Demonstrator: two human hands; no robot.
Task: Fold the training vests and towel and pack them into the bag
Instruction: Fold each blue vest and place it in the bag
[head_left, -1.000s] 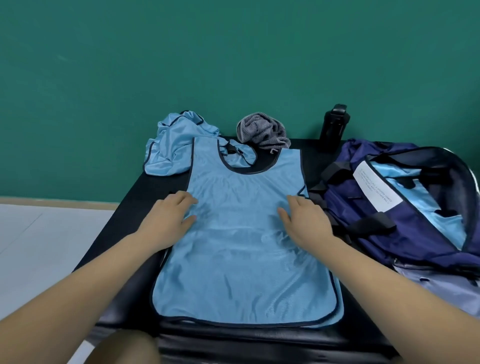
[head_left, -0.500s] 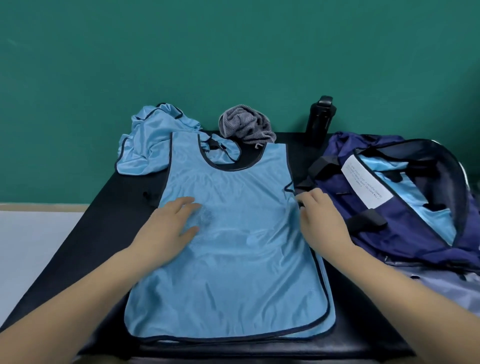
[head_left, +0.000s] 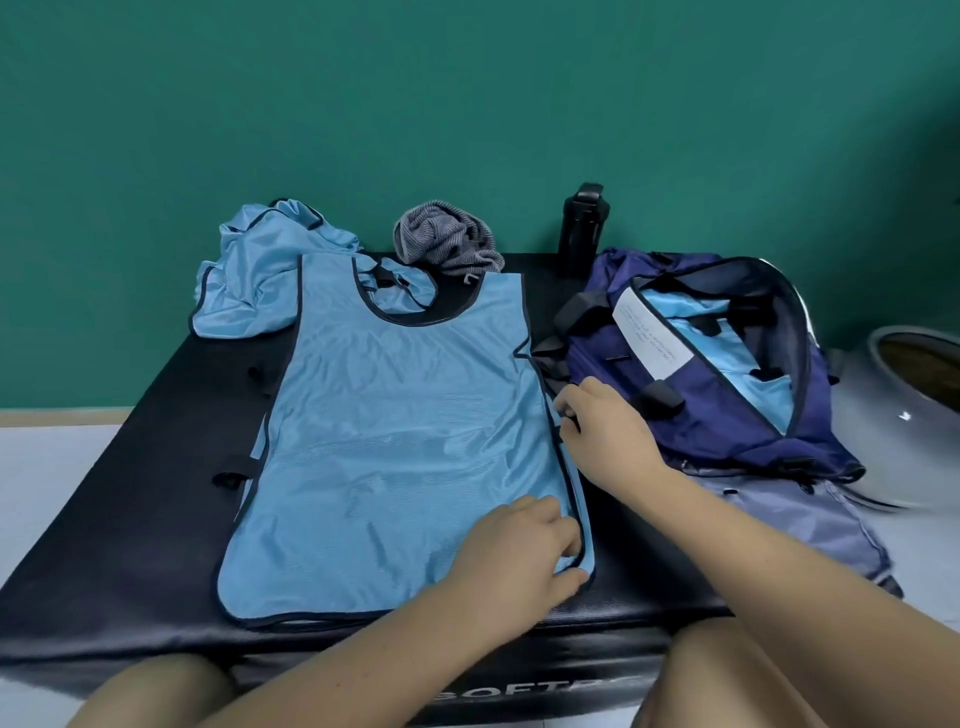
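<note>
Now a light-blue spread vest (head_left: 405, 457) with dark trim lies flat on the black padded bench (head_left: 130, 493), neck hole toward the green wall (head_left: 467, 104); the left hand (head_left: 519, 551) is on its lower right corner, fingers (head_left: 550, 525) curled over the cloth and thumb tucked under the hem, so it pinches that corner; the right hand (head_left: 608, 431) is higher up the same side edge, its fingers (head_left: 571, 410) bent narrow and closed on the dark trim; a crumpled vest (head_left: 254, 280) of the same blue lies heaped at the far left corner of the bench, touching the shoulder of the flat one; a grey striped towel (head_left: 447, 239) sits bunched just behind the neck hole; a black bottle (head_left: 582, 228) stands upright against the wall, between the towel and the bag; the navy bag (head_left: 701, 415) lies just beside the right hand, on the right end of the bench, its zip mouth open; a folded vest (head_left: 727, 353) shows inside it, with a white label (head_left: 652, 338) on the lining; a white rounded vessel (head_left: 904, 441) rests on the floor past the bag.
</note>
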